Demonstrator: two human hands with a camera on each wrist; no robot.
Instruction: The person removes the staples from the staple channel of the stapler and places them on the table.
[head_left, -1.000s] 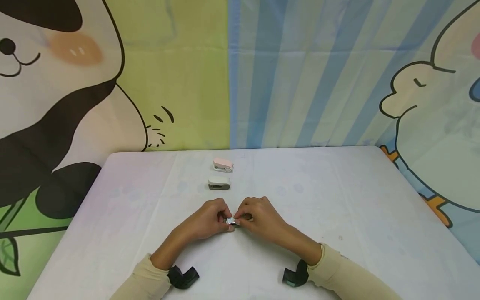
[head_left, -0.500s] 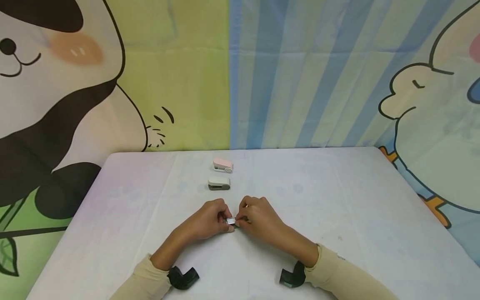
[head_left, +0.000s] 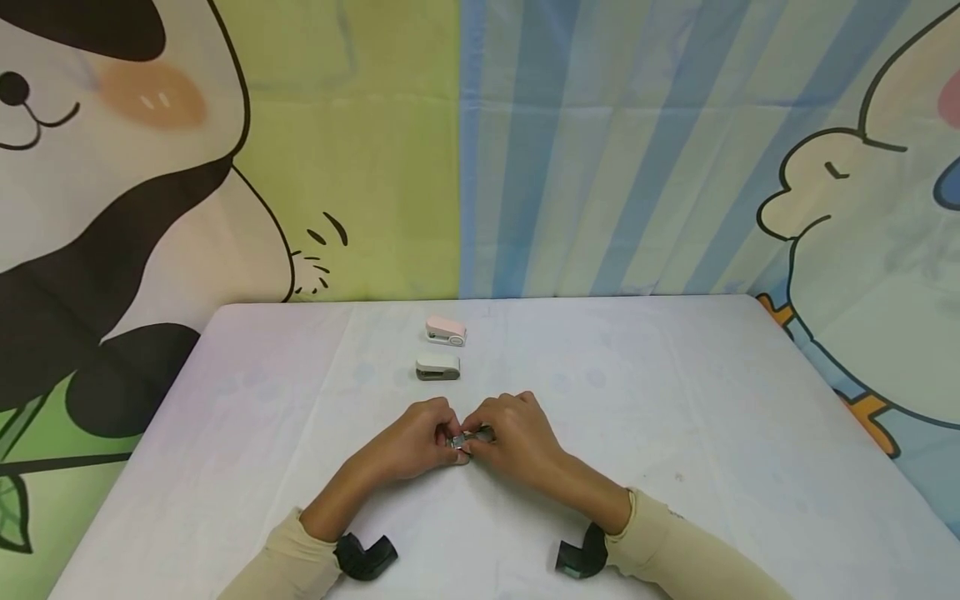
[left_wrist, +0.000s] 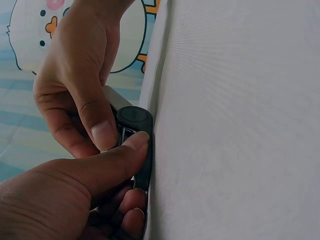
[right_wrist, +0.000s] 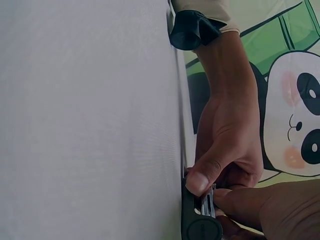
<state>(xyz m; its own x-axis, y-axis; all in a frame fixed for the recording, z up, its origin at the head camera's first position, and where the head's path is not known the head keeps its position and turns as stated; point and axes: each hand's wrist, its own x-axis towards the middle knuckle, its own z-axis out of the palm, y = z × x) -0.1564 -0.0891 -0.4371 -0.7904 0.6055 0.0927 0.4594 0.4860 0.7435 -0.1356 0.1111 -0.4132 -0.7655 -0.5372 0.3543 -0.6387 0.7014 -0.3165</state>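
Both hands meet over a small stapler (head_left: 480,434) near the table's front middle. In the left wrist view it has a dark base (left_wrist: 144,167) with a round pivot end and a pale top part (left_wrist: 115,97) swung up behind. My left hand (head_left: 418,437) grips the base between thumb and fingers. Fingertips of my right hand (head_left: 517,429) pinch at the shiny metal staple channel (right_wrist: 207,202), seen beside the left thumb in the right wrist view. The fingers hide much of the stapler. Beyond the hands lie a white stapler (head_left: 438,367) and a pink stapler (head_left: 446,330).
A white cloth covers the table (head_left: 675,400). Printed curtains (head_left: 600,150) hang along its far edge. Black wrist cameras (head_left: 366,557) stick out from both beige sleeves, low over the table.
My right hand has shifted slightly left, its fingertips closing up to the left hand on the metal channel. The left hand and the two other staplers stay put.
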